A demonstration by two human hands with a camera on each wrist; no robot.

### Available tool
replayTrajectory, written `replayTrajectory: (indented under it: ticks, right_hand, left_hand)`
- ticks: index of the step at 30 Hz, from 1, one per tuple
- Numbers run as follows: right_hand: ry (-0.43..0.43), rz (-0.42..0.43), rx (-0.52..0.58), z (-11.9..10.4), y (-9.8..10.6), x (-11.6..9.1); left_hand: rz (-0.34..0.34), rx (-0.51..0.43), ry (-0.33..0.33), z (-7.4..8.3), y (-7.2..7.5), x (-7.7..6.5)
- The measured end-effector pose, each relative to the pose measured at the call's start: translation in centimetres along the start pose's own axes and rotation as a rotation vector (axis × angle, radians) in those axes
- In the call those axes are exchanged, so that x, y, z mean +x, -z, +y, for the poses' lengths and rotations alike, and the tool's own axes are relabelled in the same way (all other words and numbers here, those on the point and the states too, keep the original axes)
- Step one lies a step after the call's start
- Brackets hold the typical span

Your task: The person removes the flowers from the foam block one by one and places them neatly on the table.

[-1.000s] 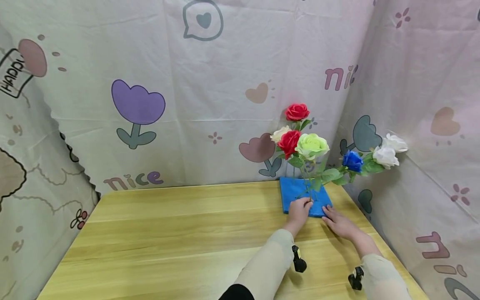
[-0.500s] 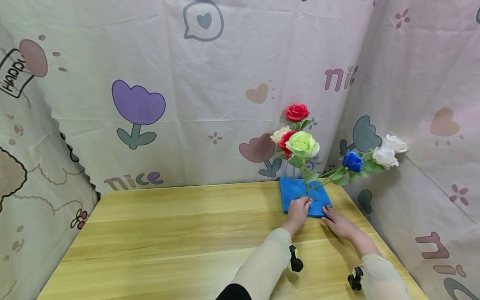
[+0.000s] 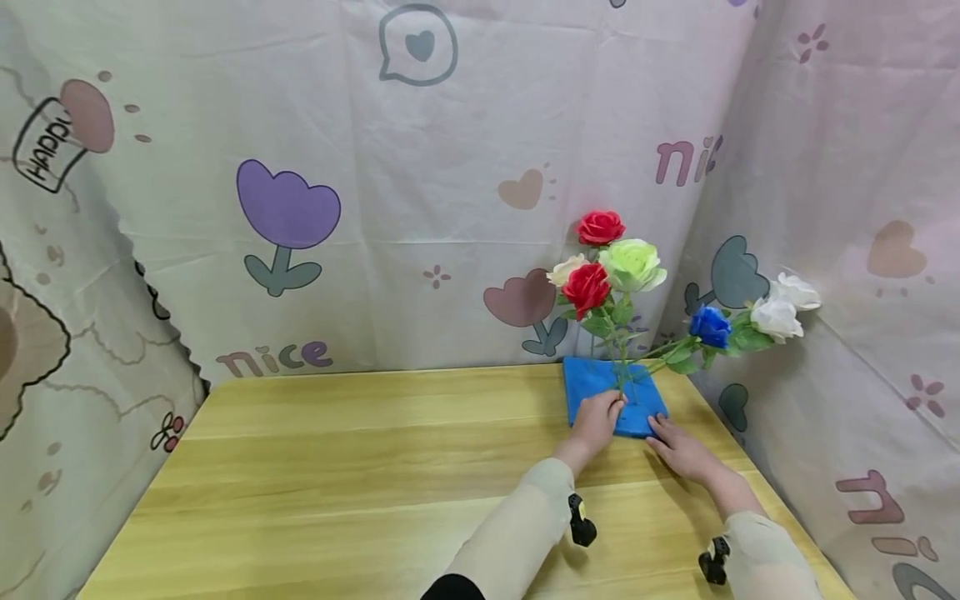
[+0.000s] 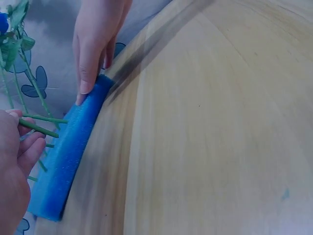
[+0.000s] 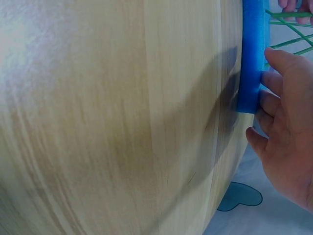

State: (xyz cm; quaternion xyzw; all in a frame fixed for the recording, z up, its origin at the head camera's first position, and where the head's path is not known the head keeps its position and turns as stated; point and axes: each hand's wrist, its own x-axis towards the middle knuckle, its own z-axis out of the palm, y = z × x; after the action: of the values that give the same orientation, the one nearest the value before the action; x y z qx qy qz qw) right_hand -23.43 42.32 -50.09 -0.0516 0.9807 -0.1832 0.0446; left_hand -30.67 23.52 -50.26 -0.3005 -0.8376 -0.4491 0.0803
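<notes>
My left hand [image 3: 597, 421] pinches the green stem [image 4: 39, 128] of a pale green artificial rose [image 3: 633, 265] between thumb and fingers, over a blue foam block [image 3: 582, 385]. In the left wrist view the stem's lower end overlaps the foam; whether it enters it I cannot tell. Fingers of my right hand [image 3: 684, 452] lie on the block's near right corner, as the right wrist view also shows. Two red roses [image 3: 587, 287] and a cream rose [image 3: 567, 269] rise behind the left hand. A blue rose [image 3: 710, 326] and white roses [image 3: 777, 317] lean right from the block.
The foam lies flat at the far right corner of a wooden table [image 3: 360, 467]. Printed cloth [image 3: 420, 167] hangs behind and along the sides. Several other green stems [image 5: 288, 43] stand crossed in the block close to both hands.
The green rose swung left, then rose up and to the right with the left hand's grip, uncovering the front red rose again. The right hand stays on the foam corner. The head view shifted slightly.
</notes>
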Motion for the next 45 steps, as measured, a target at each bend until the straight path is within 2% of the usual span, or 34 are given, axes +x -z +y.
replayTrajectory:
  ticks: [3,9,15,22,25,29,34,39,45]
  right_hand:
    - [0.005,-0.004,0.012,0.0,0.1,0.0]
    - [0.005,-0.009,0.019,0.0,0.1,-0.2]
    - [0.014,-0.014,0.027,0.0,0.0,-0.2]
    - [0.039,-0.003,0.025,0.2,-0.1,-0.2]
    - [0.033,-0.003,0.031,0.3,-0.2,-0.2]
    - [0.043,0.005,0.021,0.3,0.0,-0.3]
    - [0.047,0.005,0.02,0.1,0.2,-0.3]
    - [0.059,0.01,0.003,0.0,0.4,-0.3]
    - [0.056,0.003,-0.001,-0.2,0.4,-0.3]
  left_hand:
    - [-0.004,0.005,-0.013,0.0,0.7,-0.2]
    - [0.039,0.015,-0.082,0.2,2.1,-0.9]
    - [0.043,-0.042,-0.125,0.3,3.7,-2.3]
    - [0.002,-0.117,-0.096,0.9,5.6,-4.4]
    - [0.006,-0.168,-0.083,1.1,6.3,-5.2]
    - [0.058,-0.256,-0.08,1.1,7.2,-6.2]
    - [0.144,-0.422,-0.067,1.1,8.3,-7.4]
    - [0.182,-0.555,-0.035,0.7,9.4,-8.4]
    - [0.178,-0.578,0.019,1.3,11.8,-9.8]
